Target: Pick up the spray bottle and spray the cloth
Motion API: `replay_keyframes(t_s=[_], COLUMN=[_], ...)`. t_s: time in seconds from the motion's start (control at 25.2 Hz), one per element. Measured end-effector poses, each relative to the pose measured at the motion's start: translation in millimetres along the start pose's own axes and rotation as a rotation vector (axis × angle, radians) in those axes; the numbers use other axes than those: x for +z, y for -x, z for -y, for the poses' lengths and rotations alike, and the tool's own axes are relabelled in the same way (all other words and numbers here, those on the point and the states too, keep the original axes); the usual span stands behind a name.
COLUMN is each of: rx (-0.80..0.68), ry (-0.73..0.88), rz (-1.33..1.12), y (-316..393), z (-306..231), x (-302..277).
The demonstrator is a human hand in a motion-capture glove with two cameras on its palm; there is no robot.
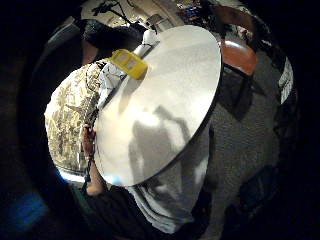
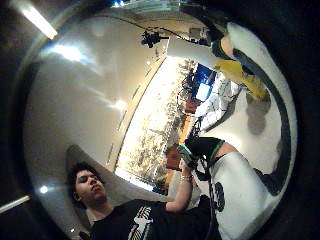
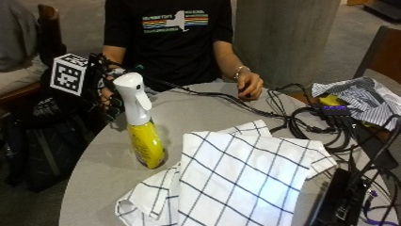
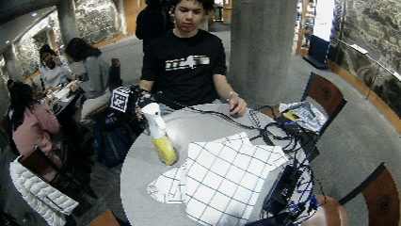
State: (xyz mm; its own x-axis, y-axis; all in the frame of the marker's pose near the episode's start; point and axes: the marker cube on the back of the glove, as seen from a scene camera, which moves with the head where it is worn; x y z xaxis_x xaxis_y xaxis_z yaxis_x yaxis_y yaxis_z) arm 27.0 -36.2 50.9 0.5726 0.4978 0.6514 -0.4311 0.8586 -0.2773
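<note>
A round grey table [image 3: 206, 115] carries an upright yellow spray bottle with a white trigger head [image 3: 143, 123], a white blue-checked cloth [image 3: 238, 179], black cables [image 3: 300, 120] and a bare hand [image 3: 249, 86].

No readable text anywhere for you. The person's black T-shirt [image 3: 168, 37] carries a rainbow stripe with small white lettering above and below it (too small to make out). The yellow spray bottle [image 3: 143, 132] shows a pale label patch on its body; you can make out no words or numbers on it.
</note>
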Motion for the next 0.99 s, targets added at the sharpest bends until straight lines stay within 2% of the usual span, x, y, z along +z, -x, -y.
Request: replay_keyframes(t_s=[0.56, 0.75, 0.99], rx=[0.075, 0.078, 0.031], ry=[0.008, -0.001, -0.11], rz=[-0.034, -0.042, -0.013], y=[-12.4, -12.1, -10.5], z=[91.4, 104.1, 104.0], x=[46.4, 54.3, 50.3])
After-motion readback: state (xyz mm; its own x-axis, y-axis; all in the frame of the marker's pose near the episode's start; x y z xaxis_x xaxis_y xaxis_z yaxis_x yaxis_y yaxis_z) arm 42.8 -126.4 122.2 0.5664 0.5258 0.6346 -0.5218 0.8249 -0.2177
